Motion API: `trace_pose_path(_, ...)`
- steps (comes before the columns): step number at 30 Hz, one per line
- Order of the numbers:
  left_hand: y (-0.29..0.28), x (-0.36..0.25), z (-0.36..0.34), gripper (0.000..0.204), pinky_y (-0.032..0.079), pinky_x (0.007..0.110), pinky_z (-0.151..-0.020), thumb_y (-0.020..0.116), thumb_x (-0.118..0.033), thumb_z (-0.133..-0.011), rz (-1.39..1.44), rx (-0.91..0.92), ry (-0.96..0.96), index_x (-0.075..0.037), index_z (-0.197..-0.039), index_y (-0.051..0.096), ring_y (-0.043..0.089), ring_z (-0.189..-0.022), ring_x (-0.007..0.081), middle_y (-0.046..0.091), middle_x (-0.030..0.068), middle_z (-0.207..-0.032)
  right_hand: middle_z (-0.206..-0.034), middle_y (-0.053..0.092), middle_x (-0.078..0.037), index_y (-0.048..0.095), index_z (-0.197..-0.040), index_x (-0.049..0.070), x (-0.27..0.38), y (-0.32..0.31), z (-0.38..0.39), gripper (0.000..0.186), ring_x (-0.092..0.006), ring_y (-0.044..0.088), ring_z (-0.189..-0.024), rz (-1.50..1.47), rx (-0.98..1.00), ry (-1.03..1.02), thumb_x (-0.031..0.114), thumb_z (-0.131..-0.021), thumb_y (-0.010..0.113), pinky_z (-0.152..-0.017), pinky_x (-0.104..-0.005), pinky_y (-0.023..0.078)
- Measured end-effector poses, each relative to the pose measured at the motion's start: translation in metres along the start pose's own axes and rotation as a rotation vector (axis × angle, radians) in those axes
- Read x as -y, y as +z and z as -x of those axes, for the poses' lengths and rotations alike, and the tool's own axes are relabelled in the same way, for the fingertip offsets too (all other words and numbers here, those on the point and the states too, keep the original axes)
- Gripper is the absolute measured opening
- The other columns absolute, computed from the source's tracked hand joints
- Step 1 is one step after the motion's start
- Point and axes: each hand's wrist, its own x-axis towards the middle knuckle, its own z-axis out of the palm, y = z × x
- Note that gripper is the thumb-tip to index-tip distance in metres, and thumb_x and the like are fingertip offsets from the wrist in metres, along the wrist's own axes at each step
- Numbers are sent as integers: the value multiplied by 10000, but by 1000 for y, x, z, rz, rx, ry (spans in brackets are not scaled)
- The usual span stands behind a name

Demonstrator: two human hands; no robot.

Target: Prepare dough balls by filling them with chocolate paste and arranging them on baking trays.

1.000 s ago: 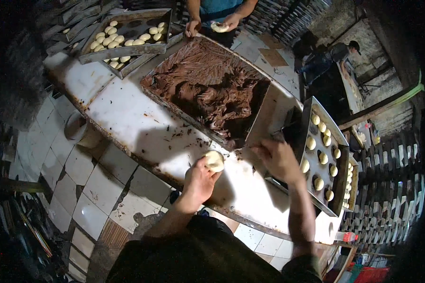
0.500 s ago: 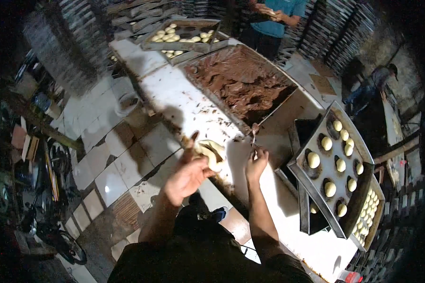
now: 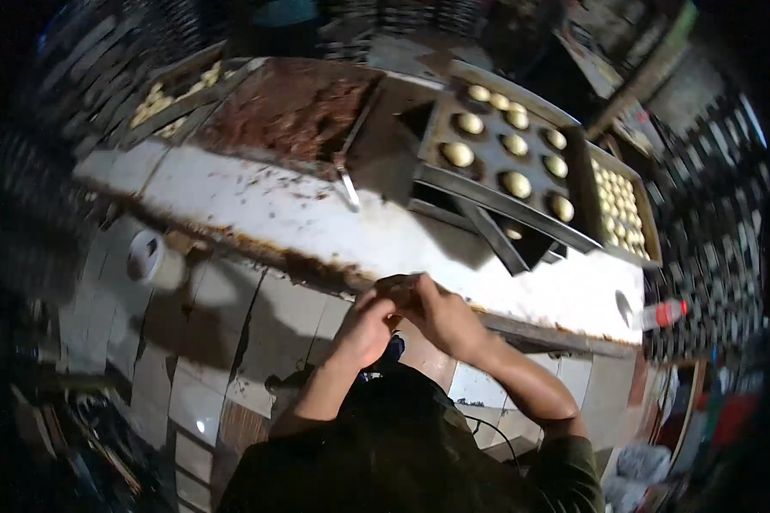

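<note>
My left hand (image 3: 370, 329) and my right hand (image 3: 445, 316) meet at the counter's near edge, fingers curled together over something I cannot make out. Beyond them a metal spreader (image 3: 348, 186), smeared with brown, rests at the near corner of a shallow metal pan of chocolate-coloured paste (image 3: 278, 111). Right of it, a tray (image 3: 496, 204) of pale dough balls (image 3: 515, 183) in dark round hollows sits on more trays; another tray (image 3: 649, 248) of small dough balls stands beside these.
Further trays (image 3: 160, 118) of dough are at back left. The white counter (image 3: 231, 197) has a rusty front edge. A bucket (image 3: 154, 261) is on the cracked tiled floor, a red-capped bottle (image 3: 659, 315) at the counter's right end. A person in blue (image 3: 274, 13) stands at the back.
The view has swung round. My right hand has left the spreader and joined my left, where the pale dough seen earlier is now hidden by my fingers.
</note>
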Motion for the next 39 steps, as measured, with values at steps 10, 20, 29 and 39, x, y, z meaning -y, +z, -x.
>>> trace_pose_path(10,105,166,-55,214,454,302,-805,538,-55,-836,-182,54,-75,-15,-1042,496,540,-910,171,538,71,-1021,-1152,409,-193,574,-1069,88,-136,-14,147,441,-361,375,-1076,431,-688,-30,5,-636,586,-903,-432,346)
trace_pose_path(20,221,355,-174,741,11,634,-982,592,-287,-761,-1850,831,460,-51,-1356,219,54,-1309,402,121,175,-1426,-946,565,-216,565,-958,-46,-392,-155,196,259,-321,539,-888,-370,-1120,589,167,-880,439,-815,-366,408)
trace_pose_path(29,253,19,-195,168,454,303,-808,516,-137,-857,-1486,660,172,-54,-990,577,565,-947,162,606,64,-989,-805,521,-139,511,-714,52,-408,-164,208,109,-309,462,-774,485,-581,209,91,-667,602,-692,-423,358)
trace_pose_path(39,204,-76,-490,571,291,466,-991,554,-340,-805,-2387,608,424,-259,-1320,321,318,-1192,393,288,170,-1338,-888,475,-184,508,-827,31,-345,-121,180,132,-361,427,-870,615,-717,751,36,-699,540,-770,-455,365)
